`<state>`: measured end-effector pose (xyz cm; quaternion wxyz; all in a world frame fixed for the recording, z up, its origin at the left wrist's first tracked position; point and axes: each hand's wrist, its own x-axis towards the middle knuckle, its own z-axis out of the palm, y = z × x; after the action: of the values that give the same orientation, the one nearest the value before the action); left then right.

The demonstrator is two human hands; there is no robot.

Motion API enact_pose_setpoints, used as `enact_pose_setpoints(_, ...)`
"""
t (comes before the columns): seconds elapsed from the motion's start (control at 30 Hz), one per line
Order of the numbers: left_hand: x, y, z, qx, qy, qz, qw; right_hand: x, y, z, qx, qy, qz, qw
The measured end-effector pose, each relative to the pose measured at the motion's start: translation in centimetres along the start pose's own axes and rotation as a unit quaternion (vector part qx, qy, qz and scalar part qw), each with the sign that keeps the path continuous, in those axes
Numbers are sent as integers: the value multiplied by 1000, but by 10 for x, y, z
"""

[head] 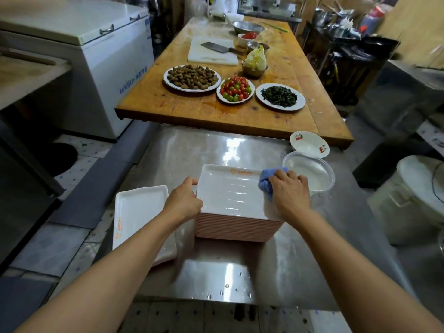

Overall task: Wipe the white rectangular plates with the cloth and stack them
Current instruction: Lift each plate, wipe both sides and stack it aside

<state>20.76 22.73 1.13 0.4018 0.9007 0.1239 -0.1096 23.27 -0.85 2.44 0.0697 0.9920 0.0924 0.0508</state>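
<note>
While wiping — hands [236,195] on plate [228,191]

Bare steel counter [216,145] is lying open between the stack of plates [236,225] and the wooden table [240,121] overhanging the far edge. Near edge in front of the stack is also lying open, wet with droplets. Left side: a single plate [139,212] is sitting just beside the stack, overhanging the left edge. Right side: a clear tub [312,174] is standing just beside the stack, with a small bowl [308,144] behind it at the far right corner, narrowing passage there.
</note>
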Motion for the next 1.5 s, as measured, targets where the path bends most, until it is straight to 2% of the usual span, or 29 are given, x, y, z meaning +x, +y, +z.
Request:
enact_pose_setpoints(0.1, -2, 3, 0, 7, 4, -2, 1000, -18, -1, -7, -4, -16, -28, 999)
enact_pose_setpoints(0.27, -2, 0, 1, -15, 5, -3, 1000, -53, -4, -6, 60, -39, -77, 994)
enact_pose_setpoints(0.4, -1, -8, -2, -129, -27, -5, 991, -61, -30, -7, 172, -70, -46, 981)
enact_pose_setpoints(0.57, -1, -16, -7, -214, -65, -10, 975, -53, -90, -14, 211, -70, -89, 971)
enact_pose_setpoints(0.7, 2, -18, -9, -225, -74, -12, 971, -39, -122, -16, 234, -81, -114, 962)
enact_pose_setpoints(0.9, 2, -16, -6, -206, -61, -2, 977, -14, -120, -13, 331, -86, -65, 937)
enact_pose_setpoints(1.0, 2, -15, -4, -190, -57, 0, 980, 6, -116, -8, 319, -86, -57, 942)
enact_pose_setpoints(1.1, 3, -14, -1, -148, -39, 8, 988, 21, -113, -1, 306, -53, -47, 949)
enact_pose_setpoints(1.2, 4, -13, 0, -122, -25, 5, 992, 23, -98, 5, 217, -52, -56, 973)
enact_pose_setpoints(1.37, 4, -14, 4, -100, -1, 11, 995, 7, -47, 10, 137, -10, 9, 990)
enact_pose_setpoints(1.5, 4, -13, 8, -91, 17, 5, 996, -10, -23, 7, 115, -20, 41, 992)
